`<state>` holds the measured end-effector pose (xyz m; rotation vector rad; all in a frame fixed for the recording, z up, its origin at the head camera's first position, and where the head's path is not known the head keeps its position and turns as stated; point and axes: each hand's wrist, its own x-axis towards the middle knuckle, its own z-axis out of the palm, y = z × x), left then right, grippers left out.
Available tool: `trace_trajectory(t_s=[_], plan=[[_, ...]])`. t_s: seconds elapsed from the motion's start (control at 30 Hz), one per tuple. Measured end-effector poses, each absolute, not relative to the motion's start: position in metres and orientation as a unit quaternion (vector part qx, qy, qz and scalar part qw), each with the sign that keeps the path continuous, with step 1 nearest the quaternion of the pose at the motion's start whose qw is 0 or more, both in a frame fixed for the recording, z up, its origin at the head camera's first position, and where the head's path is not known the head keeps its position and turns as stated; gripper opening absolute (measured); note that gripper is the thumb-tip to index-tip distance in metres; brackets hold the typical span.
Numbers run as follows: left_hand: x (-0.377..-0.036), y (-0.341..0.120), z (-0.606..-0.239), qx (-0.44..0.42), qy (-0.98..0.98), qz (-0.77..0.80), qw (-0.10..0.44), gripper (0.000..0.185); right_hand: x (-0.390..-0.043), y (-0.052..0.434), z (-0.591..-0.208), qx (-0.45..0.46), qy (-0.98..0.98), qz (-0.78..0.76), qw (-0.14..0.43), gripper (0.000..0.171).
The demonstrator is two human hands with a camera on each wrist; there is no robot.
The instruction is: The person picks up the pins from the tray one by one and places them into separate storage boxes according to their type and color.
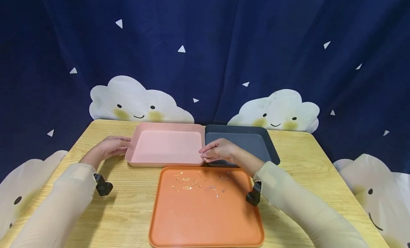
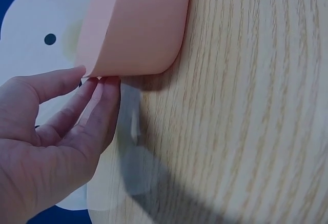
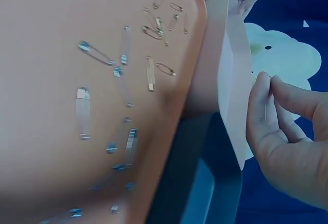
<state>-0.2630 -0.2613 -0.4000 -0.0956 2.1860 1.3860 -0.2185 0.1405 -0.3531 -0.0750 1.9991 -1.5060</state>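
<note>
Right hand has a fingertip pinch clamped on one small metal safety pin, thumb and forefinger pressed together on it, hovering over the near right corner of the shallow pink plastic tray. Left hand is loose and flat, fingers straight against that tray's left edge with the thumb on the rim, so it's steadying the tray rather than gripping it.

What we'd worry about: the pin is tiny and thin, and only the fingertips are on it. Any slackening of the pinch this close to the rim could drop it into the seam between the pink tray and the dark grey plastic tray just right of it, or bounce it onto the wooden worktop. We also can't tell if the pin is clasped, so a pricked finger seems possible.

Around the pink tray: the big orange plastic tray sits right in front of it, touching or nearly so, with the rest of the loose safety pins scattered along its far part. Behind is a dark blue curtain with smiling clouds. Nothing blocks the hand; the tray rims are the only thing to clear.
</note>
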Motion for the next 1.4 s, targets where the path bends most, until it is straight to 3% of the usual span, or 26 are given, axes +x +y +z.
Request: trace_trajectory(t_s=[0.27, 0.77, 1.4], plan=[[-0.267, -0.267, -0.404, -0.030, 0.806, 0.524, 0.274, 0.074, -0.246, 0.113, -0.351, -0.024, 0.789, -0.532, 0.306, 0.031], [-0.266, -0.260, -0.402, -0.048, 0.816, 0.511, 0.267, 0.063, -0.292, 0.073, -0.353, -0.008, 0.823, -0.478, 0.307, 0.032], [-0.263, -0.261, -0.401, -0.055, 0.814, 0.516, 0.261, 0.062, -0.297, 0.057, -0.378, -0.016, 0.849, -0.422, 0.317, 0.026]])
